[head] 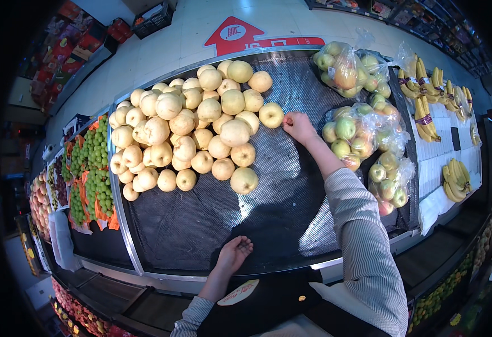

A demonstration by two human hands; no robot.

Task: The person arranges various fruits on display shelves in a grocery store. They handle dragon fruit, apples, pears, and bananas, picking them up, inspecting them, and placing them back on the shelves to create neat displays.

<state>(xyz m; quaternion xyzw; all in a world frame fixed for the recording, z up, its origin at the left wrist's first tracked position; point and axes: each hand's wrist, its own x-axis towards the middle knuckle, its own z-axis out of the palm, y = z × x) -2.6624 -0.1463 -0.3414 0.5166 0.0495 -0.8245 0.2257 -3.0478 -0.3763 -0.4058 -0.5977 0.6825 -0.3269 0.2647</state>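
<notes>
My right hand [299, 126] reaches over the display bin, its curled fingertips at the right side of a round yellow pear [271, 115]; whether they touch it or pinch something small cannot be told. That pear sits at the right edge of a heap of pale yellow pears [191, 97] piled on black mesh matting [178, 223]. Near the bin's front edge, my left hand [235, 252] hovers palm up with loosely curled fingers and holds nothing.
Clear plastic bags of apples [347, 128] lie right of my right hand. Beyond them are banana bunches [426, 120] on a white surface. A metal divider [121, 210] separates the pears from green grapes [96, 147] at left. A black crate [153, 20] stands on the floor behind.
</notes>
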